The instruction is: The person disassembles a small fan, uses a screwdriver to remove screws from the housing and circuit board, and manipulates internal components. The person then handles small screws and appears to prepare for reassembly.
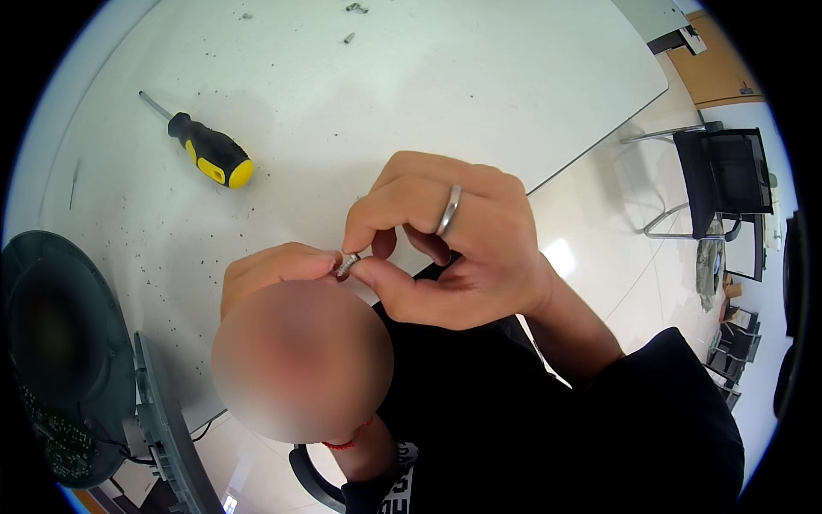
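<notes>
Thumb and index finger of my right hand (467, 244) pinch a small silvery threaded piece, which looks like a screw (346, 265). On that hand a plain metal ring (449, 210) circles one finger. My left hand (278, 264) meets it from the left, its fingertips closed against the other side of the same screw. A round blurred patch covers most of the left hand, so its remaining fingers are hidden. Both hands are held close together above the near side of the white table (445, 94).
A yellow and black screwdriver (211, 154) lies at the left. Small metal pieces (349, 38) rest at the far side among dark crumbs. A dark round housing (64, 317) and a grey plastic part (171, 411) stand near left. Beyond the table's right edge is a black chair (715, 171).
</notes>
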Available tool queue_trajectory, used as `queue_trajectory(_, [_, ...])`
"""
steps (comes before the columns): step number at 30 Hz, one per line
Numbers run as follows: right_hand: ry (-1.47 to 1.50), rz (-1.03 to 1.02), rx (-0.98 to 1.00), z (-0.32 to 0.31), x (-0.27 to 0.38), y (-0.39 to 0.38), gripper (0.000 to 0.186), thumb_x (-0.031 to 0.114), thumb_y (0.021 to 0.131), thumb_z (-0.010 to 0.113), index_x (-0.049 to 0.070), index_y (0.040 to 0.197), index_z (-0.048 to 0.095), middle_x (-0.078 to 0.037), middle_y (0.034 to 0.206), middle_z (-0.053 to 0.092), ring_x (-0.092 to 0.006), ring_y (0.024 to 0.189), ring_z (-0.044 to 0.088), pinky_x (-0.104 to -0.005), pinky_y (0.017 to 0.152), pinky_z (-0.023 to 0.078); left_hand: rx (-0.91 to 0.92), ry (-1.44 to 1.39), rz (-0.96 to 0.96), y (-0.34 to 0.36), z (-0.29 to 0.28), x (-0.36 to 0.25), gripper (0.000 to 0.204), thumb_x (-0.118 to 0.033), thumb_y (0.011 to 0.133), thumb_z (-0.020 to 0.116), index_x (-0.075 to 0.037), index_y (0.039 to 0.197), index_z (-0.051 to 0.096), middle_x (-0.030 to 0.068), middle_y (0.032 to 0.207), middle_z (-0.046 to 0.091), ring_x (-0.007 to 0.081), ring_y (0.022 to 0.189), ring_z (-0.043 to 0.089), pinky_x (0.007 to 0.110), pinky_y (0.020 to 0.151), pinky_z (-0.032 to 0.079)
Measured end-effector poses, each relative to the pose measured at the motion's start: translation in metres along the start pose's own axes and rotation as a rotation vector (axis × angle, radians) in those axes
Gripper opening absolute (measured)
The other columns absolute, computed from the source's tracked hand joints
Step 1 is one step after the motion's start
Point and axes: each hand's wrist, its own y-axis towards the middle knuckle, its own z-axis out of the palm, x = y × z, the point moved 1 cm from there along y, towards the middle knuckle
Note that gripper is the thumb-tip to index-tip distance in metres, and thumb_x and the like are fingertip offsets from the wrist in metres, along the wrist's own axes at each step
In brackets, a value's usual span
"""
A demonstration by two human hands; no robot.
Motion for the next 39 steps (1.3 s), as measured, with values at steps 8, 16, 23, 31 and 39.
queue_trajectory(8, [-0.015,0.003,-0.028,0.001,0.001,0.001,0.016,0.004,0.072,0.074,0.009,0.086,0.066,-0.001,0.082,0.063,-0.0147,0.065,0.064,-0.0243,0.054,0.048,-0.015,0.021,-0.064,0.003,0.002,-0.009,0.015,0.006,0.094,0.057,0.005,0.109,0.060,0.0118,0.103,0.063,0.0127,0.077,0.061,0.023,0.069,0.049])
queue_trajectory(16, [0.033,0.005,-0.008,0.000,0.000,0.001,0.016,0.003,0.073,0.074,0.008,0.087,0.066,-0.001,0.082,0.064,-0.0147,0.065,0.064,-0.0239,0.054,0.047,0.033,0.155,-0.018,0.006,0.001,-0.014,0.019,0.006,0.092,0.061,0.004,0.111,0.063,0.0115,0.106,0.062,0.0145,0.083,0.062,0.024,0.073,0.050])
queue_trajectory(23, [0.112,0.031,0.067,-0.011,0.000,0.003,0.016,-0.002,0.070,0.071,0.006,0.083,0.064,-0.002,0.080,0.064,-0.0119,0.063,0.061,-0.0224,0.050,0.042,-0.050,0.298,-0.110,0.002,0.002,-0.017,0.021,-0.001,0.081,0.068,-0.001,0.102,0.068,0.0111,0.099,0.064,0.0187,0.077,0.064,0.027,0.066,0.049])
queue_trajectory(31, [0.160,0.091,0.126,-0.016,0.000,0.005,0.023,-0.002,0.072,0.073,0.005,0.070,0.051,-0.003,0.082,0.065,-0.0110,0.061,0.057,-0.0217,0.047,0.035,-0.091,0.194,-0.101,0.006,0.009,-0.018,0.021,0.003,0.076,0.069,-0.004,0.096,0.071,0.0104,0.092,0.063,0.0169,0.069,0.062,0.026,0.058,0.050])
queue_trajectory(39, [0.220,0.120,0.075,-0.014,-0.007,0.001,0.041,0.003,0.078,0.076,0.007,0.064,0.037,-0.007,0.085,0.066,-0.0113,0.062,0.057,-0.0221,0.048,0.037,-0.022,0.161,0.000,0.004,0.007,-0.008,0.025,0.006,0.075,0.071,-0.005,0.097,0.072,0.0095,0.093,0.064,0.0154,0.070,0.062,0.025,0.057,0.049])
